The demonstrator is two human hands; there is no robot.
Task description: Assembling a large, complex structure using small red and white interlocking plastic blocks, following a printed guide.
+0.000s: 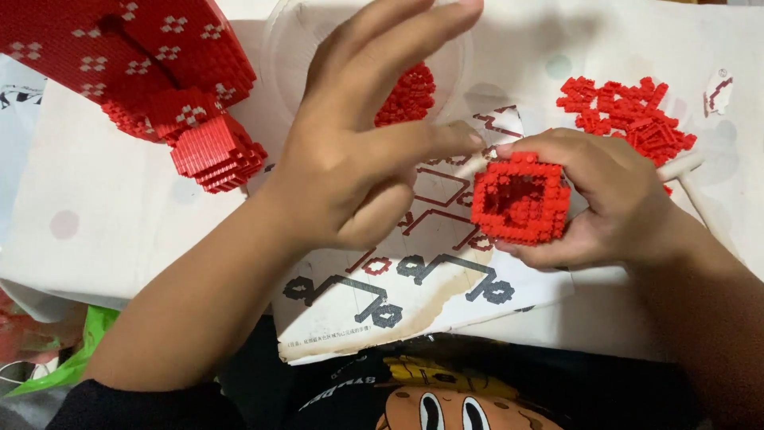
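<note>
My right hand [617, 203] grips a small hollow block of tiny red bricks [521, 199], holding it just above a printed instruction sheet [430, 279]. My left hand [366, 135] hovers to its left with fingers spread and the thumb tip close to the block's upper left corner; whether the fingertips pinch a tiny brick I cannot tell. Behind my left hand a clear round dish [286, 48] holds a heap of loose red bricks [410, 95].
A large red brick model with white dot patterns [151, 72] lies at the upper left. A pile of loose red bricks [629, 111] sits at the upper right on the white paper-covered table [119, 215]. A green bag [87, 342] shows at the lower left.
</note>
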